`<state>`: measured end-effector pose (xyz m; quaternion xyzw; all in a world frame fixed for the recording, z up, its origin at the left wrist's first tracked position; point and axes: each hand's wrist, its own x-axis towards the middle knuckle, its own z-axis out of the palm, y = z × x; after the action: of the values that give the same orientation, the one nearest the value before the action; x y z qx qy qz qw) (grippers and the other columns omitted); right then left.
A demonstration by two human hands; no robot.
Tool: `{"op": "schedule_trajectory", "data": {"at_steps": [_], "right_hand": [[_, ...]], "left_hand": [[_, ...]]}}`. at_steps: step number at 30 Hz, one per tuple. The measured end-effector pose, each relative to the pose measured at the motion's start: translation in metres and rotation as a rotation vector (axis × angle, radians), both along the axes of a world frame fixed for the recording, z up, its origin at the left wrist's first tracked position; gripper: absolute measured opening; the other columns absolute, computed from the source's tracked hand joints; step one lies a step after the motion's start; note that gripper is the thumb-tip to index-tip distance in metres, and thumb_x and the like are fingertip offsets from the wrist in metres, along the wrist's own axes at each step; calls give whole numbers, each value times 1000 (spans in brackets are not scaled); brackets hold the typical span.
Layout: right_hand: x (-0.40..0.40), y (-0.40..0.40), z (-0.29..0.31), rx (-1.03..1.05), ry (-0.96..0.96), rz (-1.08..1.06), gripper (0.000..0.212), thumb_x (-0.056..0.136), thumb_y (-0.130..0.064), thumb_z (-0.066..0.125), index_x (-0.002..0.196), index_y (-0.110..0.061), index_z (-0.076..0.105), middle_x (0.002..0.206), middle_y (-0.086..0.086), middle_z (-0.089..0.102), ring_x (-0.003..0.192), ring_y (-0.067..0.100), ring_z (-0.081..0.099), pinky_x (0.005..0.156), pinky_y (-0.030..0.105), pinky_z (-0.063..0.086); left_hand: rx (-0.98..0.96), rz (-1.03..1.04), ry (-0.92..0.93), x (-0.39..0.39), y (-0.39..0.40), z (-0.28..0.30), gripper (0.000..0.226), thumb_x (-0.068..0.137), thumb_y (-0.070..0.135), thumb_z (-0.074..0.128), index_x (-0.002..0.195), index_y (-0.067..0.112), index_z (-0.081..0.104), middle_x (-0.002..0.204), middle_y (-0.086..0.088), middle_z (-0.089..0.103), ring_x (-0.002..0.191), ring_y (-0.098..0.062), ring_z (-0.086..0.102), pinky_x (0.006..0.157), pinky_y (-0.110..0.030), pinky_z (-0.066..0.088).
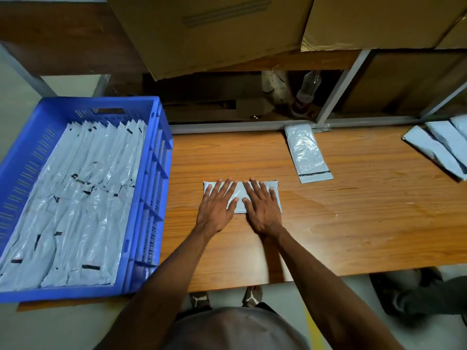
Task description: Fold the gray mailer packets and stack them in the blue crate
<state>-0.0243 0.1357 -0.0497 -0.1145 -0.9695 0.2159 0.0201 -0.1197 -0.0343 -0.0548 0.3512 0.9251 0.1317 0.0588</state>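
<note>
Nearest the camera, two bare forearms are seen reaching forward over the counter (353, 223) edge. The left hand (217, 205) and the right hand (262, 205) are laid flat, side by side, on a folded gray packet (238, 195) near the middle of the counter. Neither grip is closed: the fingers are spread and pressed palm-down, so nothing is held, only pinned. The packet's long axis is set left to right across the body, with one hand on each half. The blue crate (149, 198) is placed to the left, its near wall just beside the counter's left end, and it is already filled with rows of folded packets (75, 198). Since the crate lies to the left of the packet, the left hand is the nearer one for the transfer, and the packet would probably need turning so that it lines up with the rows. Further back, an unfolded packet (307, 152) is seen lying with its long axis running away from the body, and more packets (439, 147) are heaped at the far right edge.
</note>
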Motion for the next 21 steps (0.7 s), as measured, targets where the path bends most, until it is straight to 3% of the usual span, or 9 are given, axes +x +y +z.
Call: {"op": "schedule_trajectory", "data": {"at_steps": [5, 9, 15, 21], "right_hand": [[3, 17, 9, 91, -38, -20, 62, 110, -59, 12, 167, -37, 5, 174, -11, -3, 161, 15, -9, 129, 45, -11], [10, 30, 2, 105, -32, -42, 62, 110, -57, 13, 167, -38, -1, 174, -12, -7, 161, 12, -11, 130, 49, -3], [7, 32, 0, 84, -42, -66, 60, 112, -55, 19, 167, -40, 1, 175, -14, -4, 161, 12, -6, 130, 48, 0], [6, 33, -5, 70, -38, -71, 60, 112, -53, 23, 167, -40, 2, 175, -13, -2, 162, 12, -4, 130, 47, 1]], "left_hand": [[-31, 29, 18, 1, 10, 14, 68, 103, 53, 10, 166, 29, 18, 173, 10, 14, 160, -15, 5, 129, -43, 1], [-26, -18, 43, 7, 25, 12, 62, 109, 54, 14, 167, 31, 13, 173, 12, 9, 161, -14, 1, 128, -43, -7], [0, -15, 87, 6, 29, -1, 60, 111, 53, 21, 166, 29, 20, 172, 12, 16, 160, -16, 10, 129, -44, -1], [-7, -12, 38, 5, 31, -3, 60, 111, 52, 20, 166, 29, 17, 173, 10, 14, 161, -15, 5, 130, -44, -2]]}}
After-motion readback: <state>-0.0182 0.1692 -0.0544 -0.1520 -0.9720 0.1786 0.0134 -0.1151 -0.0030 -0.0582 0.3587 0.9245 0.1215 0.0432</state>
